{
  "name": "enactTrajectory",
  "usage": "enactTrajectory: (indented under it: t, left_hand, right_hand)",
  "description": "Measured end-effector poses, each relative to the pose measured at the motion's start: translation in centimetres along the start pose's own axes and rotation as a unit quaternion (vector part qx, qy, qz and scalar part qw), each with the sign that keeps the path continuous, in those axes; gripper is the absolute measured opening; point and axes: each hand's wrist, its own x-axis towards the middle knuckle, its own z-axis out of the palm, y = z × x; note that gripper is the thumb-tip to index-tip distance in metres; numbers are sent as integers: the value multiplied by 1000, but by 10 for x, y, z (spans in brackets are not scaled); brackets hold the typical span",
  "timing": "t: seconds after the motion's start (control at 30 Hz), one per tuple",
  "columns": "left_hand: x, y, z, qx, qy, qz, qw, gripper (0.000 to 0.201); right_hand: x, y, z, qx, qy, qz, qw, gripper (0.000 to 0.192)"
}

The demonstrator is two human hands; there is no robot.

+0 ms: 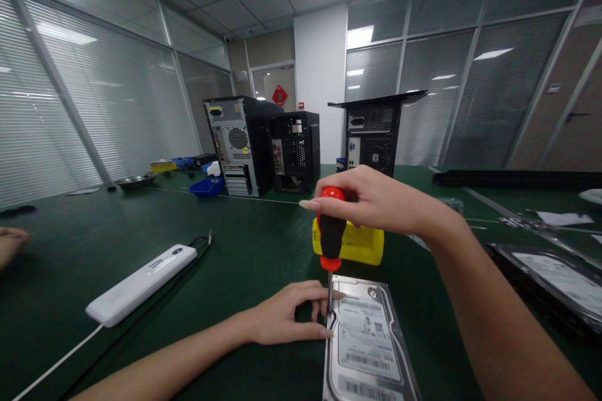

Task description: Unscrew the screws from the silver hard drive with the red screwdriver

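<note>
A silver hard drive (369,344) with a white label lies flat on the green table (235,250) in front of me. My right hand (376,200) grips the red and black handle of a screwdriver (332,235), held upright with its tip on the drive's upper left corner. My left hand (291,313) rests on the table at the drive's left edge, its fingers pinching the screwdriver's shaft near the tip.
A yellow box (360,244) sits just behind the drive. A white power strip (141,284) lies to the left. Three computer towers (244,144) stand at the back. More bagged drives (555,276) lie at right. Another person's hand (10,243) shows at far left.
</note>
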Motion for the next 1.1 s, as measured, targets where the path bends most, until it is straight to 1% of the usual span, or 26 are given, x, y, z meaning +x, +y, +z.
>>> enactTrajectory:
  t: [0.13, 0.37, 0.5, 0.67, 0.77, 0.83, 0.93, 1.0, 1.1]
  left_hand:
    - [0, -2, 1, -1, 4, 4, 1000, 55]
    - [-1, -1, 1, -7, 6, -3, 1000, 54]
    - [1, 1, 0, -13, 7, -6, 1000, 54]
    - [1, 1, 0, -21, 12, 0, 1000, 54]
    - [0, 1, 0, -23, 7, -3, 1000, 53]
    - [0, 1, 0, -19, 4, -5, 1000, 53]
    - [0, 1, 0, -23, 4, -13, 1000, 53]
    - [0, 0, 1, -36, 6, -19, 999, 53]
    - [1, -2, 0, -53, 6, -26, 998, 53]
  right_hand:
    - [1, 2, 2, 1, 15, -13, 1000, 40]
    - [1, 2, 1, 66, 9, -56, 996, 37]
    - [1, -1, -1, 44, 22, -86, 995, 36]
    - [1, -5, 0, -40, 37, -59, 997, 48]
    - [1, -4, 1, -57, 42, -36, 997, 51]
    - [0, -2, 1, -47, 36, -17, 998, 48]
    - [-1, -2, 1, -12, 12, -5, 1000, 38]
    - [-2, -3, -1, 8, -3, -10, 1000, 33]
    - [-3, -4, -2, 29, -9, -27, 999, 31]
